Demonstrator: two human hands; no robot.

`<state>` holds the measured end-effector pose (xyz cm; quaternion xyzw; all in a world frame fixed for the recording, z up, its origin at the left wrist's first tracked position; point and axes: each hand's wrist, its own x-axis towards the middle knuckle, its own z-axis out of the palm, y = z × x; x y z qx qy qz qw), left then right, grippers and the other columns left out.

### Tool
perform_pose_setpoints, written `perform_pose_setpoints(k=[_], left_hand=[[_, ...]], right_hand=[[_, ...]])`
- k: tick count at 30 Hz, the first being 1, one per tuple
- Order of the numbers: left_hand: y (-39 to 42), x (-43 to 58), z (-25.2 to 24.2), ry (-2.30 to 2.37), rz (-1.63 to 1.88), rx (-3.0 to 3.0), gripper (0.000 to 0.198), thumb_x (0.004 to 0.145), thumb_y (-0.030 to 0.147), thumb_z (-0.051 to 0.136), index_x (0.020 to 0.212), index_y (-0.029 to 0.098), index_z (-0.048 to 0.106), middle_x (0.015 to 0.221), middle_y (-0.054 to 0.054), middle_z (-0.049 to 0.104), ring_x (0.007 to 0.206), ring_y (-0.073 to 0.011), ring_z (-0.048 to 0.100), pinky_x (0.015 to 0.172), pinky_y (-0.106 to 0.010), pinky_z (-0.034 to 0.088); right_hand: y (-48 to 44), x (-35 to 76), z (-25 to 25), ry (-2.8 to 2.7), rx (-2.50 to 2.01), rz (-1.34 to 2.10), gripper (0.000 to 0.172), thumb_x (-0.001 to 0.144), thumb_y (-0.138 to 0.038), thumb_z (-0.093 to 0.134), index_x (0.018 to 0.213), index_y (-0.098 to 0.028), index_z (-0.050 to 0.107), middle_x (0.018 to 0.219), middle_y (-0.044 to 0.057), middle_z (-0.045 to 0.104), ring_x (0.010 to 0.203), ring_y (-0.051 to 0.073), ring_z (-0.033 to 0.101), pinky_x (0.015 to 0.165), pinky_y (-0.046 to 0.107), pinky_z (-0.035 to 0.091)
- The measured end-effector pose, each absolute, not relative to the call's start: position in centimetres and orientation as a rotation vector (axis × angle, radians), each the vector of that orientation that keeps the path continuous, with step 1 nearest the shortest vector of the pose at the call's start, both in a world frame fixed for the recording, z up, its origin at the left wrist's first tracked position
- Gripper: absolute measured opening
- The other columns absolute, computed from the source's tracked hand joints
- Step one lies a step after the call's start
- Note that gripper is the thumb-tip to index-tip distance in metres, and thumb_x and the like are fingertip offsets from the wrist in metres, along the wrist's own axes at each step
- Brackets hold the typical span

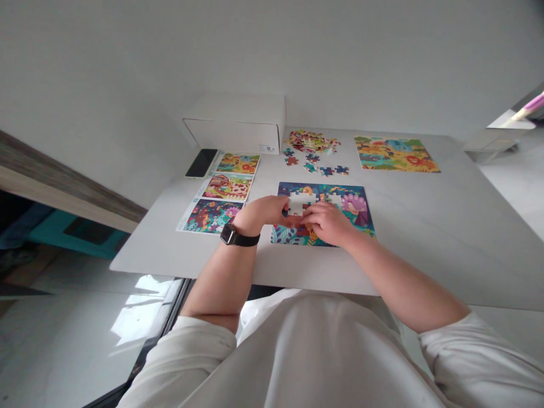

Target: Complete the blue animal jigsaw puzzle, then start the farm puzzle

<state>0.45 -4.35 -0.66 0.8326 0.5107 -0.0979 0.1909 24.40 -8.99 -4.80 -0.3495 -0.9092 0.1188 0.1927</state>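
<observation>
A partly filled jigsaw puzzle (357,207) with a dark blue, colourful animal picture lies near the table's front edge. White gaps show in its middle, between and beyond my hands. My left hand (272,211), with a black watch on its wrist, rests over the puzzle's left side. Its fingers are curled, and whatever they hold is hidden. From the right comes my right hand (325,221), its fingers drawn together at a small brown puzzle piece (306,207) by the gap's lower edge. Several loose blue and brown puzzle pieces (327,171) lie behind the puzzle.
A heap of puzzle pieces (308,141) lies at the back. An assembled animal puzzle (395,154) is at the right. On the left are a sheet with three printed pictures (229,186), a black phone (201,163) and a white box (238,133) against the wall.
</observation>
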Motion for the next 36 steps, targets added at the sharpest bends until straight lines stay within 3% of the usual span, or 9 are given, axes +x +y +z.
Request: perform_pose_setpoints(k=[6, 10, 15, 21, 24, 28, 33, 36], left_hand=[[-4.9, 0.8, -0.7, 1.475, -0.288, 2.378, 0.069, 0.075, 0.065, 0.087, 0.125, 0.021, 0.067, 0.115, -0.013, 0.082, 0.098, -0.0311, 0.077, 0.070, -0.032, 0.045], [-4.7, 0.6, -1.0, 1.496, -0.282, 2.383, 0.060, 0.086, 0.070, 0.075, 0.121, 0.022, 0.067, 0.109, -0.012, 0.082, 0.092, -0.0286, 0.078, 0.066, -0.031, 0.044], [-4.3, 0.5, -1.5, 1.472, -0.248, 2.410, 0.058, 0.081, 0.071, 0.078, 0.113, 0.023, 0.067, 0.099, -0.009, 0.081, 0.087, -0.0280, 0.077, 0.063, -0.030, 0.042], [-3.8, -0.2, -2.0, 1.444, -0.150, 2.342, 0.038, 0.079, 0.051, 0.080, 0.103, 0.023, 0.069, 0.092, -0.006, 0.078, 0.083, -0.0262, 0.073, 0.069, -0.031, 0.044], [-2.9, -1.3, -1.7, 1.346, 0.056, 2.246, 0.018, 0.086, 0.037, 0.064, 0.096, 0.024, 0.072, 0.093, -0.004, 0.079, 0.086, -0.0236, 0.072, 0.075, -0.031, 0.049], [-0.1, -2.5, -1.0, 1.474, 0.488, 1.978, 0.026, 0.089, 0.036, 0.056, 0.102, 0.023, 0.074, 0.086, -0.004, 0.076, 0.077, -0.0209, 0.069, 0.068, -0.030, 0.050], [5.0, -1.3, -1.1, 1.803, 0.784, 1.947, 0.025, 0.085, 0.033, 0.071, 0.107, 0.020, 0.073, 0.104, -0.007, 0.081, 0.093, -0.0224, 0.072, 0.083, -0.030, 0.054], [7.5, 0.2, -1.3, 1.917, 0.748, 1.977, 0.033, 0.086, 0.030, 0.073, 0.117, 0.019, 0.071, 0.118, -0.011, 0.081, 0.107, -0.0264, 0.075, 0.092, -0.033, 0.055]], right_hand=[[-9.2, 24.2, -5.0, -2.568, -0.992, 0.346, 0.039, 0.094, -0.004, 0.065, 0.110, -0.030, 0.089, 0.116, 0.006, 0.083, 0.112, 0.028, 0.070, 0.104, 0.049, 0.052], [-9.3, 23.9, -4.5, -2.539, -0.980, 0.335, 0.039, 0.094, -0.002, 0.064, 0.106, -0.029, 0.089, 0.111, 0.006, 0.084, 0.109, 0.027, 0.071, 0.105, 0.046, 0.053], [-9.3, 24.0, -4.3, -2.568, -0.990, 0.341, 0.033, 0.091, -0.002, 0.068, 0.100, -0.027, 0.089, 0.105, 0.006, 0.084, 0.102, 0.025, 0.072, 0.100, 0.043, 0.054], [-9.3, 24.1, -4.6, -2.577, -0.939, 0.374, 0.033, 0.090, -0.001, 0.068, 0.100, -0.026, 0.088, 0.110, 0.006, 0.085, 0.104, 0.025, 0.074, 0.102, 0.043, 0.054], [-8.8, 25.4, -3.8, -2.526, -0.916, 0.361, 0.038, 0.089, 0.002, 0.063, 0.102, -0.025, 0.087, 0.112, 0.006, 0.085, 0.105, 0.024, 0.075, 0.103, 0.042, 0.055], [-7.5, 29.2, -2.0, -2.320, -0.992, 0.346, 0.039, 0.093, 0.000, 0.058, 0.103, -0.025, 0.086, 0.115, 0.006, 0.084, 0.109, 0.022, 0.077, 0.102, 0.037, 0.057], [-6.2, 33.0, -1.6, -2.137, -1.233, 0.326, 0.036, 0.096, -0.006, 0.056, 0.103, -0.026, 0.085, 0.107, 0.004, 0.084, 0.089, 0.019, 0.077, 0.087, 0.033, 0.059], [-5.8, 33.3, -2.5, -2.095, -1.319, 0.287, 0.035, 0.096, -0.006, 0.057, 0.106, -0.026, 0.084, 0.103, 0.004, 0.084, 0.091, 0.021, 0.078, 0.086, 0.033, 0.060]])
